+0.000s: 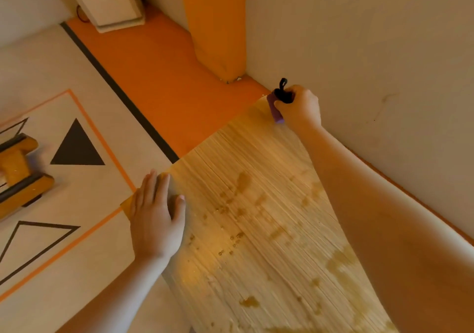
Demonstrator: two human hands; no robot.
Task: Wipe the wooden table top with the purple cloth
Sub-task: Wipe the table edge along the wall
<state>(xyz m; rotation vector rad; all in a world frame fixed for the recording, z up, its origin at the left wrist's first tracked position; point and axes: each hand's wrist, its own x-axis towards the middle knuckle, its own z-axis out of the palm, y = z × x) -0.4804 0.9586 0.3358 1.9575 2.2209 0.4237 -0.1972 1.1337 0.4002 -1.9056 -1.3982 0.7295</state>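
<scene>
Cloth (276,110) gripped by right hand (300,109) at table's (230,148) far corner; left hand (156,217) flat on left edge. Wet patches (243,181) everywhere, so wiping looks barely begun.

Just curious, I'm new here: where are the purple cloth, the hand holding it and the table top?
purple cloth (277,114): head view, strip showing beside the fingers.
right hand (302,109): head view, middle of its back.
wooden table top (256,163): head view, bare dry wood.
</scene>
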